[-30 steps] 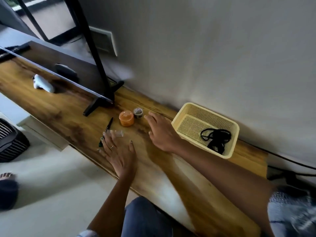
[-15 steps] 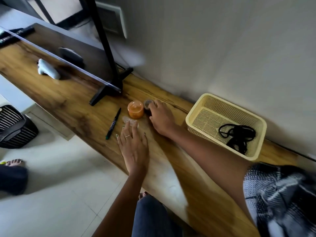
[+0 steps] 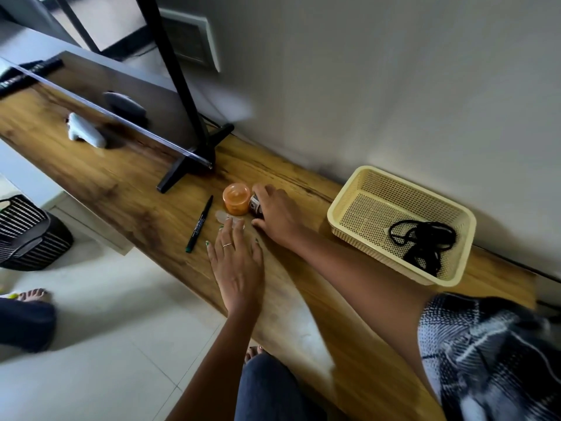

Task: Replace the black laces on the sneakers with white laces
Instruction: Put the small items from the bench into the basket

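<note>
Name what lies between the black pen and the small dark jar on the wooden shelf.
Head view: a round orange tub and a small clear piece.

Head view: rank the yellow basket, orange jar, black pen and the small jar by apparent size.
1. yellow basket
2. black pen, long but thin
3. orange jar
4. small jar, partly hidden by the right hand

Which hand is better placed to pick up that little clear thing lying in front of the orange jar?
Left. The left hand lies flat with its fingertips already touching the small clear piece, while the right hand is curled around a small dark jar beside the orange jar.
</note>
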Available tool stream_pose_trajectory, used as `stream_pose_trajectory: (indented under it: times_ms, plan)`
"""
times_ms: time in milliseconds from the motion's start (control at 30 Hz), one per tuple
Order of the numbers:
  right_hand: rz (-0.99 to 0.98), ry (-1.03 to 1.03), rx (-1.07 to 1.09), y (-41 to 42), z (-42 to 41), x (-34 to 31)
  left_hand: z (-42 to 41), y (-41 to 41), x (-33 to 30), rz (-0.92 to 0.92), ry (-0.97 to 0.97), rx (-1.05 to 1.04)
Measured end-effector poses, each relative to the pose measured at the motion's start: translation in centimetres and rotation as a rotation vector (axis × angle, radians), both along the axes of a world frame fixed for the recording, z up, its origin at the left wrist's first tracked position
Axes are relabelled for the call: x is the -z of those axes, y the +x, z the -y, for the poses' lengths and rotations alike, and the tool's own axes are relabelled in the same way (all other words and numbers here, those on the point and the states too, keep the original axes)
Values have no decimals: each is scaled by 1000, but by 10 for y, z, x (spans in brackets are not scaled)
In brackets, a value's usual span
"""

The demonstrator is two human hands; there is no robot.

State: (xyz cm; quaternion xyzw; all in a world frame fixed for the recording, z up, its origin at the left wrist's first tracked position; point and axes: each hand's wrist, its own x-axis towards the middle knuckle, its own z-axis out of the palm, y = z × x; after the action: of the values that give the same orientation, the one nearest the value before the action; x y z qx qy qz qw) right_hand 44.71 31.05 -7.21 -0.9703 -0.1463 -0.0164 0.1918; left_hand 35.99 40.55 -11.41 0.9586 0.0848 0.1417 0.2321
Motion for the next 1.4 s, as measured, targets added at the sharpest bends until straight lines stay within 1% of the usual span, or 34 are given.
stream_pose_trajectory:
  times_ms: [167, 300, 367, 467, 533, 633, 767, 867, 967, 1200, 1267, 1333, 1367, 1400]
  plan:
    - [65, 109, 87, 1, -3, 7, 0, 1, 0, 2, -2, 29]
    - [39, 189, 113, -8, 3, 3, 1, 0, -3, 10, -8, 48]
    - [33, 255, 124, -15, 10, -5, 1, 0, -3, 5, -5, 64]
    - [95, 336, 164, -29, 25, -25, 0, -1, -3, 9, 18, 66]
    - [153, 357, 201, -38, 39, -40, 0, -1, -3, 16, 28, 63]
    - [183, 347, 288, -47, 68, -55, 0, -2, -4, 29, 37, 54]
    - [92, 274, 491, -49, 109, -54, 2, -2, -7, 27, 17, 36]
    - [-16, 312, 614, -46, 129, -43, 2, -2, -6, 19, 5, 24]
    - [-132, 385, 648, -44, 136, -33, 2, -2, -6, 21, 4, 19]
    - [-349, 436, 577, -46, 133, -28, 0, -1, -4, 32, 10, 8]
    - [-378, 443, 561, -47, 135, -29, 0, 0, -2, 36, 3, 1]
    - [-363, 426, 581, -47, 137, -31, 0, 0, -2, 42, -14, -9]
    - [-315, 394, 615, -47, 137, -32, 0, 0, -2, 40, -30, -21]
    - [-226, 349, 651, -47, 135, -34, 0, 1, -2, 34, -51, -36]
